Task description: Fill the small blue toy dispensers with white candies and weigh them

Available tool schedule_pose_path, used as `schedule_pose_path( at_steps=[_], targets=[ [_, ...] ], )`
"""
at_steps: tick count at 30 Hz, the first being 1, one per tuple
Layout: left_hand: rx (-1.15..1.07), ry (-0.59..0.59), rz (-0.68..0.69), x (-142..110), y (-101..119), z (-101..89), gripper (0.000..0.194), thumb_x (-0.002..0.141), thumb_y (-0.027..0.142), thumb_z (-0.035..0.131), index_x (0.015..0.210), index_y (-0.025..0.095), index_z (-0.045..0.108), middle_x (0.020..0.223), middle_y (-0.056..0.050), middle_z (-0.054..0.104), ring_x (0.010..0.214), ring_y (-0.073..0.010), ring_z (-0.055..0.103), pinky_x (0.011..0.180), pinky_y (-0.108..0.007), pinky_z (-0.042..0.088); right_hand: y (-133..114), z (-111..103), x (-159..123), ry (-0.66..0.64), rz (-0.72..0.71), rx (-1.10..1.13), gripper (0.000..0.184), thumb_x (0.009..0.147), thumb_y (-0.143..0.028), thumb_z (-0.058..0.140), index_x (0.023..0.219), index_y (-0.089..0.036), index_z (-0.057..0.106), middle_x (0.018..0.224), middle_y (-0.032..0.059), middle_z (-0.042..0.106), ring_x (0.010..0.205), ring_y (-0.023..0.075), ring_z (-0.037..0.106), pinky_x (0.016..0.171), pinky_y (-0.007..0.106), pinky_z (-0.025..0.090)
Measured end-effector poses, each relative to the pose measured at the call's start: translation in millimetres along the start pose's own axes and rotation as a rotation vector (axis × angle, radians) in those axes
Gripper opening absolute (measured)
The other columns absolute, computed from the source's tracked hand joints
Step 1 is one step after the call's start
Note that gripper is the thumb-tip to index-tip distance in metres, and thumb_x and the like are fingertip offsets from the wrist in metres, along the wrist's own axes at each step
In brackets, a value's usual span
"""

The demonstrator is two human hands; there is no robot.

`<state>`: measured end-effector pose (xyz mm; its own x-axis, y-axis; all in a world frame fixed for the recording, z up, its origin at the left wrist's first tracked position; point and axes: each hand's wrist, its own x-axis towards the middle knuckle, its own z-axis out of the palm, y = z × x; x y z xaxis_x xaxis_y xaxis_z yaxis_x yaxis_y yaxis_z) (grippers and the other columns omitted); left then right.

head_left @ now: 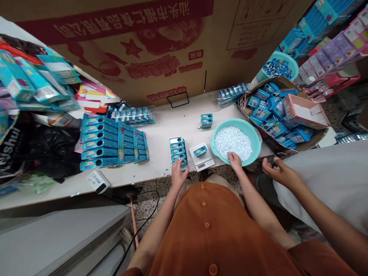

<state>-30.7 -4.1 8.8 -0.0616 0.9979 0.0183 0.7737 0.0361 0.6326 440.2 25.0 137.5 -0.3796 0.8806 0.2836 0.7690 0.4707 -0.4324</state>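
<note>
Work looks midway: one blue box (200, 150) sits on the scale (206, 162), a row of boxes (177, 150) stands just left of the scale, and plenty of pellets (232, 138) remain in the basin (257, 135) right of it. The left hand (179, 174) curves its grip over the row's near end; the right hand (235, 161) reaches into the pellets. Whether either grip grasps anything, I cannot tell.
</note>
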Motion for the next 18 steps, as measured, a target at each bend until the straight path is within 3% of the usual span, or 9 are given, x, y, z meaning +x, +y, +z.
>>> schedule_pose_path(
  at_steps=[4, 9, 13, 18],
  targets=[
    [0.026, 0.105, -0.033, -8.0, -6.5, -6.2, 0.047, 0.08, 0.035, 0.056, 0.123, 0.019, 0.046, 0.119, -0.012, 0.053, 0.118, -0.0254, 0.044, 0.103, -0.043, 0.035, -3.2, 3.0, -2.7, -0.113, 0.089, 0.344, 0.04, 0.079, -0.003, 0.031, 0.079, -0.018, 0.068, 0.088, 0.0056, 0.071, 0.091, 0.0123, 0.066, 0.075, 0.026, 0.054],
    [0.052, 0.212, -0.104, -21.3, -11.2, -13.9, 0.05, 0.08, 0.037, 0.057, 0.124, 0.018, 0.044, 0.119, -0.013, 0.052, 0.119, -0.026, 0.042, 0.103, -0.043, 0.035, -3.6, 4.9, -8.8, -0.19, -0.015, 0.589, 0.059, 0.076, 0.007, 0.02, 0.112, -0.019, 0.059, 0.107, 0.0037, 0.067, 0.109, 0.0061, 0.057, 0.09, 0.025, 0.048],
    [0.052, 0.247, -0.163, -34.3, -14.0, -17.6, 0.051, 0.079, 0.038, 0.058, 0.124, 0.017, 0.044, 0.119, -0.013, 0.052, 0.119, -0.0262, 0.043, 0.103, -0.044, 0.035, -3.9, 3.7, -6.2, -0.268, -0.044, 0.643, 0.07, 0.073, 0.012, 0.016, 0.126, -0.023, 0.046, 0.126, 0.0029, 0.058, 0.123, -0.0009, 0.042, 0.096, 0.017, 0.04],
    [0.043, 0.243, -0.229, -52.1, -18.1, -18.2, 0.05, 0.08, 0.038, 0.057, 0.123, 0.019, 0.044, 0.12, -0.013, 0.052, 0.12, -0.0271, 0.043, 0.104, -0.046, 0.034, -8.5, 0.1, -3.8, -0.313, -0.03, 0.65, 0.073, 0.071, 0.014, 0.017, 0.13, -0.022, 0.039, 0.137, 0.0021, 0.046, 0.127, -0.0018, 0.034, 0.101, 0.018, 0.035]
  ],
)
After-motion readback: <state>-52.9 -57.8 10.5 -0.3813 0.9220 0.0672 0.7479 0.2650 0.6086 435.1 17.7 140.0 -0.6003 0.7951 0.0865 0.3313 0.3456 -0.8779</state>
